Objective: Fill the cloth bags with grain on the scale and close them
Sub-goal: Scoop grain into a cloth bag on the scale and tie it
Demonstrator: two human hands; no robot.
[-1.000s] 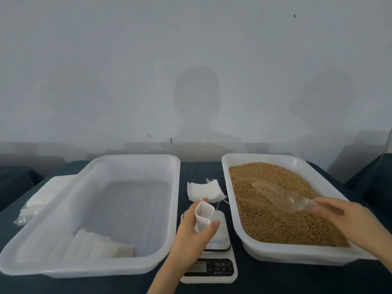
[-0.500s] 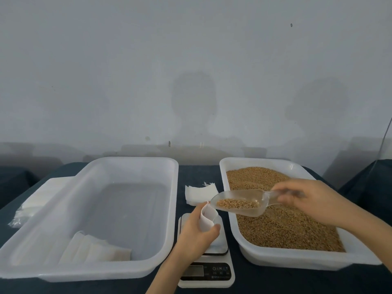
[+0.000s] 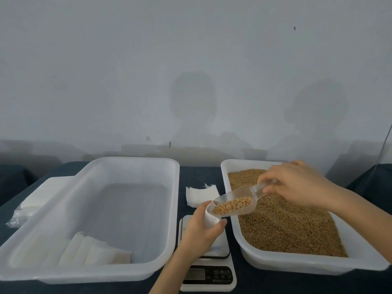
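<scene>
My left hand [image 3: 200,230] grips a small white cloth bag [image 3: 210,216] upright over the white kitchen scale [image 3: 209,276], its mouth held open. My right hand [image 3: 297,184] holds the handle of a clear plastic scoop [image 3: 237,203] loaded with brown grain. The scoop tilts down to the left and its tip touches the bag's mouth. To the right stands a white tub [image 3: 275,265] filled with grain [image 3: 286,225]. Much of the scale's platform is hidden behind my left hand.
A large white tub [image 3: 135,166] on the left holds several flat white bags [image 3: 93,251] at its near end. More empty bags [image 3: 200,195] lie between the tubs, and a packet of white material [image 3: 31,200] sits at far left. A dark cloth covers the table.
My right hand lifted the scoop out of the grain tub with a load and carried it left to the bag's mouth. My left hand kept holding the bag over the scale.
</scene>
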